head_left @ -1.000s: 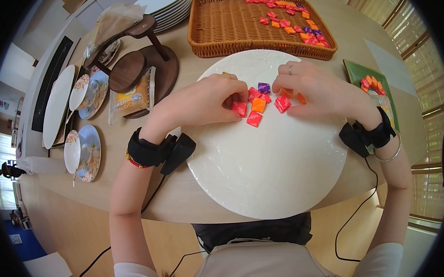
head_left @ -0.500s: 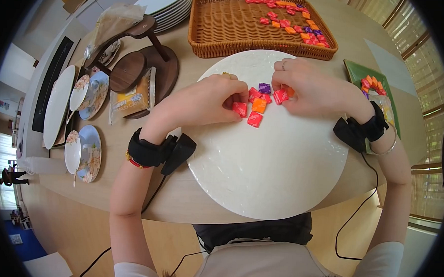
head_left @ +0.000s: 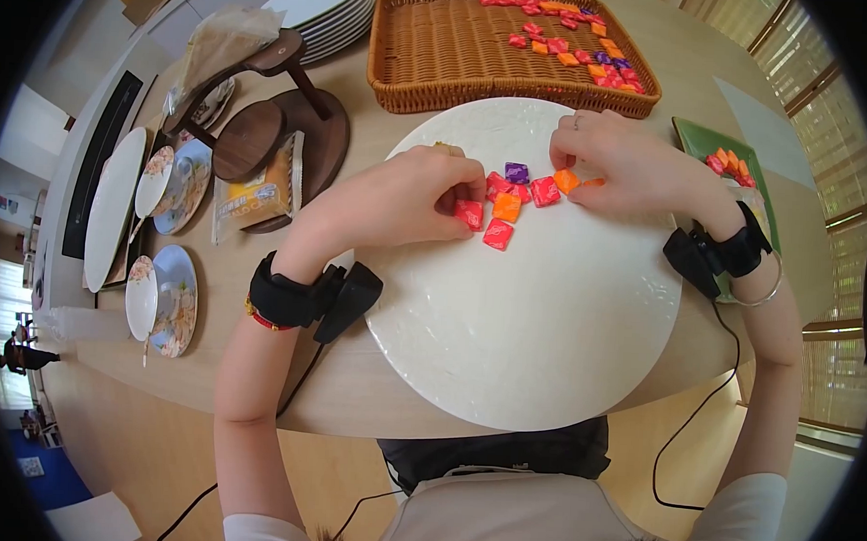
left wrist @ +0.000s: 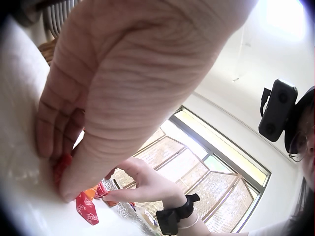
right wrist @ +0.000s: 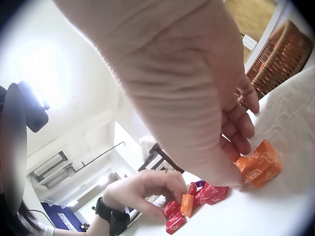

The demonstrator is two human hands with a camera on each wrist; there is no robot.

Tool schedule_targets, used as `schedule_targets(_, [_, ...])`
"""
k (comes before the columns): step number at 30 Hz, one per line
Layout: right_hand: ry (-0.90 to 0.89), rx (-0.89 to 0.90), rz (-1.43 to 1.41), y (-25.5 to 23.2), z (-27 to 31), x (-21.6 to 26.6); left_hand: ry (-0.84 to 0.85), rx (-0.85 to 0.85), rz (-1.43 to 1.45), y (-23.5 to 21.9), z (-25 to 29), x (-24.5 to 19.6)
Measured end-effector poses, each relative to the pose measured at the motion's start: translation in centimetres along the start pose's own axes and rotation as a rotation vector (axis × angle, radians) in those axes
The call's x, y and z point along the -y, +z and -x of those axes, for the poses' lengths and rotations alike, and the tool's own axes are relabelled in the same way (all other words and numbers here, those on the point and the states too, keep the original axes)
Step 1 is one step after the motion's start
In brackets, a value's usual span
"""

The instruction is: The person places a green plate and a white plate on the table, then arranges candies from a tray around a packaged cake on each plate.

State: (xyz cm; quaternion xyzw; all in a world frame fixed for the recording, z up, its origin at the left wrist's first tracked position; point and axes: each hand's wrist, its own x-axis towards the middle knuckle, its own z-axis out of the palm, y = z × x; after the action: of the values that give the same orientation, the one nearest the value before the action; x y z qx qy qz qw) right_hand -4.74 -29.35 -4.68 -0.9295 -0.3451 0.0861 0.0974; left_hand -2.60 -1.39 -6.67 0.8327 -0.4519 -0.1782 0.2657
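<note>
In the head view several square wrapped candies lie in a cluster on a round white board [head_left: 508, 341]: a purple candy [head_left: 516, 173], an orange candy [head_left: 506, 208], a lower red candy [head_left: 498, 236] and other red ones. My left hand [head_left: 412, 197] pinches a red candy [head_left: 469, 215] at the cluster's left side; in the left wrist view its thumb partly covers that candy. At the right side, my right hand [head_left: 627, 168] holds an orange candy [head_left: 566, 182] between thumb and fingertips, beside a red candy [head_left: 545, 190]. Another orange candy [right wrist: 261, 164] lies by the right thumb.
A wicker tray [head_left: 431, 101] with more candies stands beyond the board. To the right is a green plate [head_left: 696, 137] with candies. On the left are a dark wooden stand [head_left: 309, 120], a bagged snack [head_left: 263, 191], stacked white plates [head_left: 319, 4] and floral cups with saucers [head_left: 176, 303].
My right hand set the red candy against the cluster's right side, let it go, then shifted slightly right to an orange candy. My left hand has stayed in place on its red candy.
</note>
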Motion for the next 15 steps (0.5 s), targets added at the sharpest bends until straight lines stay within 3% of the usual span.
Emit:
schedule_targets(4, [0.050,0.062,-0.047,-0.4,0.2,0.6,-0.013,0.004,-0.003,0.0,0.0,-0.2])
schedule_targets(9, [0.059,-0.049,-0.228,-1.4,0.9,0.0,-0.003,0.000,0.019,0.0,0.0,-0.1])
schedule_targets(15, [0.012,-0.033,-0.276,-0.9,0.8,-1.0,-0.026,0.010,0.023,-0.1,0.1,-0.3])
